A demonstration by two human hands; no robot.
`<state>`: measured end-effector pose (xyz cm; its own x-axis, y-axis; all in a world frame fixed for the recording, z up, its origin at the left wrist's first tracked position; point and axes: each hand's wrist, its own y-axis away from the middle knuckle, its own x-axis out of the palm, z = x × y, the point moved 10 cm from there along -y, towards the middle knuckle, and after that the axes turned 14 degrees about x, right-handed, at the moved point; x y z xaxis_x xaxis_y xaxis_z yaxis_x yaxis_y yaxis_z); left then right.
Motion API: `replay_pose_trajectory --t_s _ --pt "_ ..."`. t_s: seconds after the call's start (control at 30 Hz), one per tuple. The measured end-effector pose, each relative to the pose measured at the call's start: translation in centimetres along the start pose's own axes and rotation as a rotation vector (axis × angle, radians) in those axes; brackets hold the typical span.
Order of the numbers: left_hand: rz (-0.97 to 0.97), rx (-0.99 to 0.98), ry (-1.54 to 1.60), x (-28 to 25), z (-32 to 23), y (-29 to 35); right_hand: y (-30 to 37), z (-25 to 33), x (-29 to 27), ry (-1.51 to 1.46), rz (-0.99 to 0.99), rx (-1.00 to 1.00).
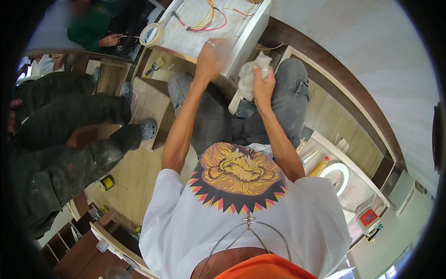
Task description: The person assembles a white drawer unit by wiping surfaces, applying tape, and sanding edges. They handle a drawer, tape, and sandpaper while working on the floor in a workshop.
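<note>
My right hand (264,87) is closed around a crumpled whitish bundle (253,76), which looks like a cloth or a soft bag, above my right thigh. My left hand (212,61) hovers by the near corner of a white-edged drawer or tray (253,32). Its fingers are curled and smeared by motion, so whether something is in them does not show. Inside the drawer lie red and yellow wires (211,23) with small dark connectors. A roll of masking tape (151,35) rests at the drawer's left corner.
A paintbrush (153,69) lies in a wooden compartment below the drawer. At left are another person's dark-trousered legs (69,107); a hand (110,40) farther back holds a thin stick. To my right, a shelf holds a white ring (335,179), an orange-yellow tube (319,166) and a red-and-white box (368,218).
</note>
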<state>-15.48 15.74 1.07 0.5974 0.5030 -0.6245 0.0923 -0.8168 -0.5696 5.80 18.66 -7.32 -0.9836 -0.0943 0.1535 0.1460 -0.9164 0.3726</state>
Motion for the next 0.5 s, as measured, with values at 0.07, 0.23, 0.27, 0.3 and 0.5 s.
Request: replay_pose_trajectory --t_s 0.07,0.23,0.27,0.3,0.5 --pt "0.146 0.048 -0.133 1.4 -3.6 0.0 -2.0 0.6 -2.7 0.019 -0.068 -0.089" --pt "0.139 -0.005 -0.239 2.4 -4.0 0.1 -2.5 1.7 -4.6 0.120 -0.150 -0.092" --pt "0.154 -0.032 -0.237 2.7 -3.9 0.1 -2.5 1.6 -4.5 0.136 -0.151 -0.091" --pt "0.168 -0.060 -0.235 2.9 -3.7 0.0 -2.4 1.6 -4.4 0.153 -0.150 -0.090" --pt "0.231 -0.161 -0.180 0.9 -5.9 1.3 -3.9 4.2 -4.5 0.237 -0.049 -0.168"
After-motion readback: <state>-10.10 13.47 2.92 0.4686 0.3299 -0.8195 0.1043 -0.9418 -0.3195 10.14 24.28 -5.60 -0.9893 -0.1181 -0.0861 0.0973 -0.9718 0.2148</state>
